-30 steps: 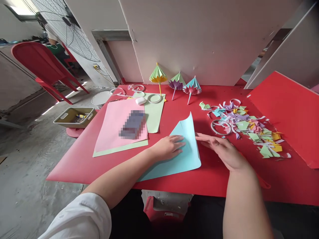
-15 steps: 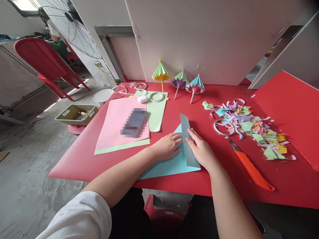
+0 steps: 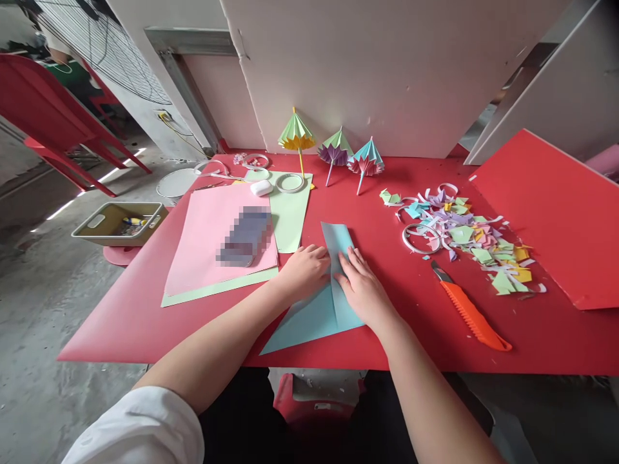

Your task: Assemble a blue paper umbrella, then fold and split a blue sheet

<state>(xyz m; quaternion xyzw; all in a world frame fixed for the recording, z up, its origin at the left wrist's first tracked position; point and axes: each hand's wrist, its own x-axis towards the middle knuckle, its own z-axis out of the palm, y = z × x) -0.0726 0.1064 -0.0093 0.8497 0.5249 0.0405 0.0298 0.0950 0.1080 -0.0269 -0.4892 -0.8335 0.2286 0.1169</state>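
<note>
A sheet of light blue paper [image 3: 304,325] lies at the table's front edge before me. A crease runs up it, and its right part lies opened out to the right. My left hand [image 3: 307,270] rests on the sheet left of the crease, its fingers loosely bent with tips by the fold. Flat on the right part lies my right hand [image 3: 360,287], fingers stretched out. Both hands hide some of the sheet. Right of them is an orange utility knife [image 3: 471,309] with its blade out.
Three paper umbrellas [image 3: 296,132] stand at the back. Coloured paper scraps [image 3: 464,225] and a tape roll [image 3: 420,238] lie right, before a red board [image 3: 551,212]. Left are pink paper [image 3: 193,245], green paper [image 3: 290,225], a blurred dark phone-like object [image 3: 245,237] and a white case [image 3: 262,187].
The paper's right flap, greyish and raised before, now lies opened out flatter to the right. My left fingers have bent and moved to the fold. The camera view has shifted slightly.
</note>
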